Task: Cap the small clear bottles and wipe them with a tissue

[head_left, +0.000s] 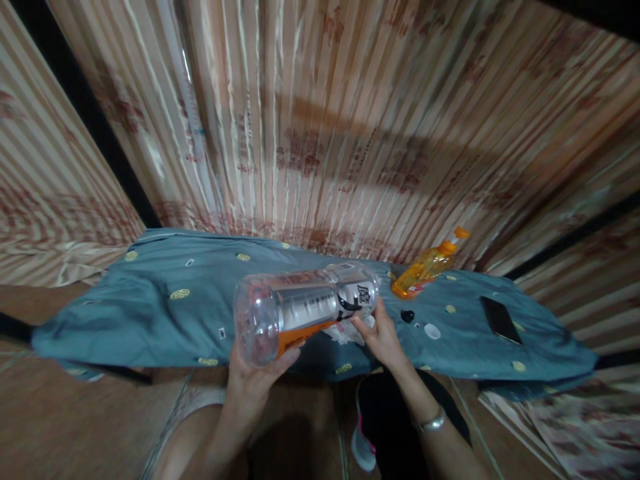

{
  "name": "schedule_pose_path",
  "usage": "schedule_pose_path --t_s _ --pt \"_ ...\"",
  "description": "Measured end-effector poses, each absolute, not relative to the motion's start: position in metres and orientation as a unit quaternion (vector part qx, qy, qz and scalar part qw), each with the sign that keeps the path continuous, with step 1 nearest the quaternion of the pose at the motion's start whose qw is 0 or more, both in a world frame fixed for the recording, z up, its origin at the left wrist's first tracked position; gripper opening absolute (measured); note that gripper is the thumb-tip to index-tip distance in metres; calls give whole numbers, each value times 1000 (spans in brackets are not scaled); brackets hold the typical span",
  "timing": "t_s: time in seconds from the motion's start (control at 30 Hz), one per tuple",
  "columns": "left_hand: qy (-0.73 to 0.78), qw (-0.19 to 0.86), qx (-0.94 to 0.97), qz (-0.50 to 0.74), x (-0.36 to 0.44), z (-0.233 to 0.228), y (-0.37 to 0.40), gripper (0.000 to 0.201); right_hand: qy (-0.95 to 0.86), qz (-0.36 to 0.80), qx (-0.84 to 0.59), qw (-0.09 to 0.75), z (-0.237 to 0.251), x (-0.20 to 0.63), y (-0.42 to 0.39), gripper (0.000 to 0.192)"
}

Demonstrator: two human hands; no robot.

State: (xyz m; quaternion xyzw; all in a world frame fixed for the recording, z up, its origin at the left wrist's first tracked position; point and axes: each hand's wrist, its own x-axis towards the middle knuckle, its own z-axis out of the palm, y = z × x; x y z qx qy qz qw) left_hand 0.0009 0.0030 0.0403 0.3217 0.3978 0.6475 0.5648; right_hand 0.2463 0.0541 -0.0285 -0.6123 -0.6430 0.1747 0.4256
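Head view; cylindrical clear-plastic bottle (307, 307); creased blue cloth (150, 323)

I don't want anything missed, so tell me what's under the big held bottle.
Below the big bottle, part of a crumpled whitish thing shows against the teal cloth; the bottle and right hand cover the rest.

Behind my bare right fingers (369, 333), a shiny silver-toned bangle (433, 421) encircles my forearm (413, 393). Left forearm (217, 427): likewise bare. Below the right fingers: black legwear (395, 433); pale shoe (364, 455), bright pink trim.
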Motion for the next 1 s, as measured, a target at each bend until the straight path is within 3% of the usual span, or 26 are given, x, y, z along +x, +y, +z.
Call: schedule_pose_path --t_s 0.4,0.5,0.7,1.0 --pt "387 566 342 643 -1 40 6 84 -629 168 -623 434 -29 241 52 99" --pt "391 573 326 642 0 43 6 86 -634 164 -617 437 -28 240 51 100" --pt "392 571 325 644 0 41 6 71 -641 160 -615 431 -27 241 50 94" --pt "378 570 348 641 -1 42 7 80 -631 164 -631 421 -27 242 51 98"
